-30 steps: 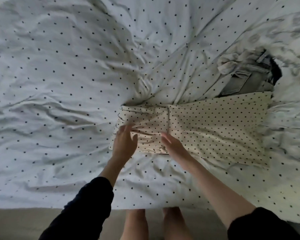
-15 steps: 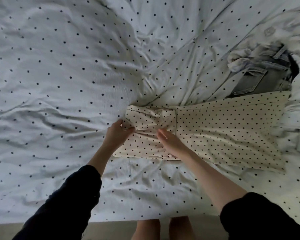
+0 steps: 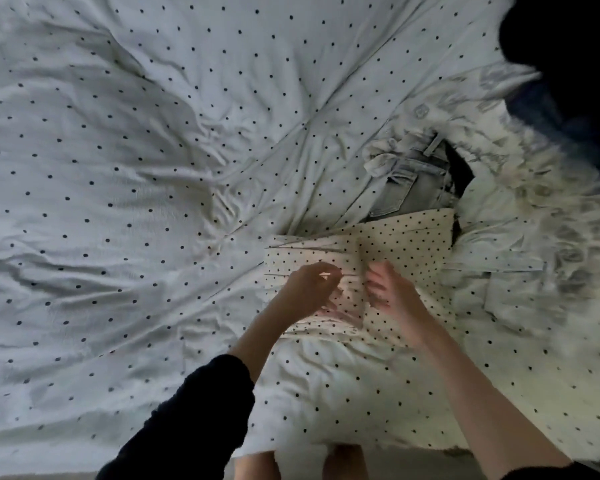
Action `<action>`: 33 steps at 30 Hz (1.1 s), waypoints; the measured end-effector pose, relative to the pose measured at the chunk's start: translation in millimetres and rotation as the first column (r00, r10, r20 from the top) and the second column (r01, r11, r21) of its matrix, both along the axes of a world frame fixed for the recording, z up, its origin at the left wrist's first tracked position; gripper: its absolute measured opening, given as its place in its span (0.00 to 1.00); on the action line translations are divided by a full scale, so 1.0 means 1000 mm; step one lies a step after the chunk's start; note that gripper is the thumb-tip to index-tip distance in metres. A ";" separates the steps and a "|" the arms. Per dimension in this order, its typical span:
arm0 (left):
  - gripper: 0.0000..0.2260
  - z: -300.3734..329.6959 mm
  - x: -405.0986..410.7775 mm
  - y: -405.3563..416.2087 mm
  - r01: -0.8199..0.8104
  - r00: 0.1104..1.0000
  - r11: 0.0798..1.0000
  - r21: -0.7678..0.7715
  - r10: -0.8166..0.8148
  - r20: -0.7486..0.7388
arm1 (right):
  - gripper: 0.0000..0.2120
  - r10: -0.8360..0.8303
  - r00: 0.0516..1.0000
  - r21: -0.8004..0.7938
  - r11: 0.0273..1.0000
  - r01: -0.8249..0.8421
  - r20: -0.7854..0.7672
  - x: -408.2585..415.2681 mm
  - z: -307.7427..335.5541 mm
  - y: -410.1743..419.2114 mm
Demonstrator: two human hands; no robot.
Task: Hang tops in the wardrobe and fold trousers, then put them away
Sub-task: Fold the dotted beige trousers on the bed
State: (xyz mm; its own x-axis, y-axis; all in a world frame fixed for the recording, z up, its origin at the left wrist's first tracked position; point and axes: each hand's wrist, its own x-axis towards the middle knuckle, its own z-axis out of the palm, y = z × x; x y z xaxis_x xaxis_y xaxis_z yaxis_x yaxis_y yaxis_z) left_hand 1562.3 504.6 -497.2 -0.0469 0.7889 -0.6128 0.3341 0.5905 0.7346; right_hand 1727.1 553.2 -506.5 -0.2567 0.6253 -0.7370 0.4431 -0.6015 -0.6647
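Cream black-dotted trousers point(image 3: 406, 244) lie flat across the bed, waist end to the left. Both hands sit over a vertical crease near that end. My left hand point(image 3: 309, 289) has curled fingers and pinches the cloth just left of the crease. Just right of the crease, my right hand point(image 3: 395, 296) curls its fingers into the cloth. Motion blurs both hands. Grey jeans point(image 3: 413, 181) lie crumpled just beyond the trousers.
A white duvet with black dots point(image 3: 136, 168) covers the bed. A white patterned garment point(image 3: 534, 209) is heaped at the right, and a dark shape point(image 3: 568, 64) fills the top right corner. The bed's near edge and my bare legs point(image 3: 340, 462) show at the bottom.
My left hand has moved right from the waist edge to the crease, now close to my right hand. The view has shifted, so the trousers sit further right.
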 end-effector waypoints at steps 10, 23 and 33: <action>0.32 -0.098 -0.022 -0.026 -0.420 0.865 0.889 -0.183 0.332 -0.376 | 0.19 0.357 0.922 0.260 0.885 -0.385 0.151 0.022 -0.058 -0.009; 0.21 -0.021 0.016 0.009 -0.360 0.910 0.932 -0.041 0.341 -0.236 | 0.34 0.197 0.975 -0.123 0.970 -0.209 -0.105 0.047 -0.044 0.011; 0.15 0.016 0.169 0.064 0.301 0.942 0.952 0.050 -0.288 -0.171 | 0.23 -0.188 0.982 0.011 0.982 0.188 0.013 0.161 0.006 0.040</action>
